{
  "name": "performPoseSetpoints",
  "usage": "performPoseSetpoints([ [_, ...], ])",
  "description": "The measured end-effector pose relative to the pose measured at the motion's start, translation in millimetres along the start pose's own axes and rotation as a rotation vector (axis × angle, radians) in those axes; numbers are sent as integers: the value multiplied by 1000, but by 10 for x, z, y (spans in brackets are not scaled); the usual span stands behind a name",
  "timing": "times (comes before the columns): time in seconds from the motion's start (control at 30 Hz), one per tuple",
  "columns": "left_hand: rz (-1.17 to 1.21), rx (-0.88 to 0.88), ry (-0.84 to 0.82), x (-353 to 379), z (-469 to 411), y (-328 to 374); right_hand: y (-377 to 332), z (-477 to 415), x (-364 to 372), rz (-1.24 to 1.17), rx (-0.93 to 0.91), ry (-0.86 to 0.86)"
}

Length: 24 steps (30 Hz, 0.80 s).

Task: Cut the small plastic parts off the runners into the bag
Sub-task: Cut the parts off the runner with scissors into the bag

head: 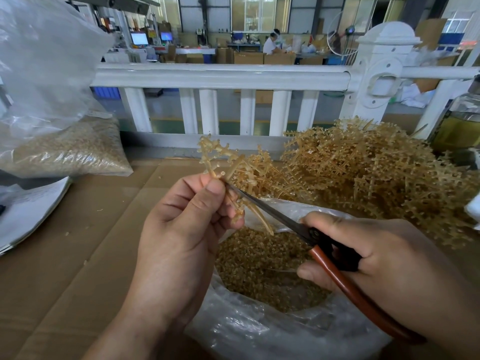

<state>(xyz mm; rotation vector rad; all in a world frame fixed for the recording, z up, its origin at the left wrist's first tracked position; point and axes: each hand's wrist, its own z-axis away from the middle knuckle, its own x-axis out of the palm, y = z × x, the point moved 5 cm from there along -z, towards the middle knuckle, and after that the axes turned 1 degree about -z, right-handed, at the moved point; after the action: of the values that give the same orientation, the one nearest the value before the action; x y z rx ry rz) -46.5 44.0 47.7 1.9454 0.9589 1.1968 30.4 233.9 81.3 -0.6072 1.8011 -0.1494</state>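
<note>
Cardboard-covered worktop point(78, 242), factory hall behind. Upper left: filled sack point(65, 152). Centre: left hand point(179, 229), fingers curled, pinches a runner point(228, 162) above the open bag point(259, 331), presumably so cut parts point(259, 263) drop in. Scissors point(285, 219) meet its stem, handles gripped by right hand point(384, 263). Right: heap of runners point(376, 172), close by.

A branching amber translucent plastic runner point(237, 163) studded with small parts, held tilted just above the open mouth of the crumpled clear plastic bag point(259, 333), dark-bladed scissors with red-brown handles point(275, 215) meeting its stem, loose cut amber parts point(259, 268) filling the bag, tangled heap of uncut runners point(376, 178) just behind the bag
</note>
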Motion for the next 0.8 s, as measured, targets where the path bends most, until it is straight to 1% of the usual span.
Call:
performPoseSetpoints([
  [0.17,0,0,-6,1,-3,3,25,6,15,-29,46,-12],
  [0.3,8,12,7,-7,-6,-1,62,10,32,-134,101,-22],
  [0.43,40,14,20,-25,-12,-14,5,15,10,-234,102,-45],
  [0.57,43,12,22,-22,-4,-14,-54,11,69,-147,104,-86],
  [0.8,104,-33,49,-33,-11,-34,-48,3,112,-86,114,-71],
])
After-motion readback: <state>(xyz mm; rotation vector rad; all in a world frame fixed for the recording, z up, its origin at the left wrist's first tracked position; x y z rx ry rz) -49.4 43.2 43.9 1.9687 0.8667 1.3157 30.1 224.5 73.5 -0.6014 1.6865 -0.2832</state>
